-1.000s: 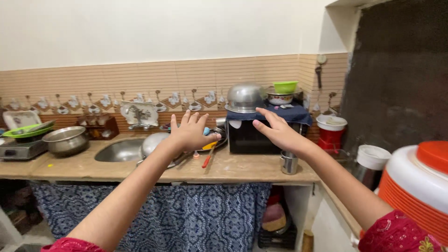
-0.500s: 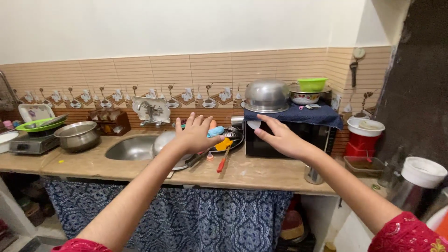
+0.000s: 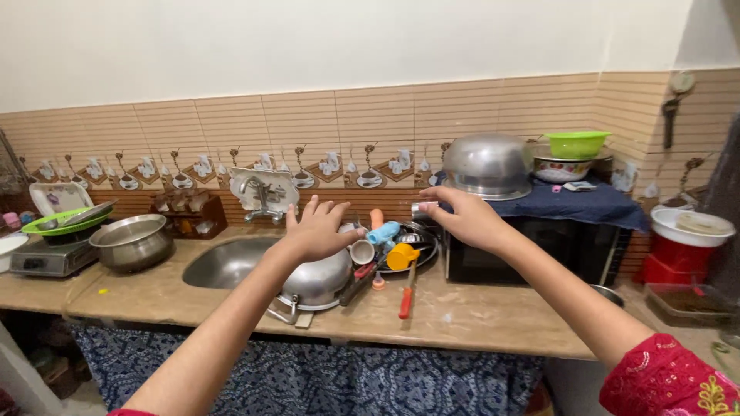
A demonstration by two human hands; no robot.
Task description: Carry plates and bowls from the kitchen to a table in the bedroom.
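My left hand (image 3: 317, 229) is stretched out with fingers spread, holding nothing, above an overturned steel pot (image 3: 316, 281) at the sink's right edge. My right hand (image 3: 461, 217) reaches forward, fingers loosely curled and empty, in front of the black microwave (image 3: 532, 246) and above a pile of dishes (image 3: 401, 246) with a yellow cup, a blue item and a small white cup. A red-handled utensil (image 3: 406, 291) lies on the counter below the pile.
A steel sink (image 3: 223, 262) with a tap sits centre left. A steel bowl (image 3: 132, 242) and a stove with a green plate (image 3: 54, 223) stand at left. An upturned steel bowl (image 3: 487, 166) and a green bowl (image 3: 575, 144) rest on the cloth-covered microwave. A red container (image 3: 682, 239) is at right.
The view has shifted left and closer to the counter. Both hands have stayed outstretched and empty; the right hand has moved from the microwave's front toward the dish pile.
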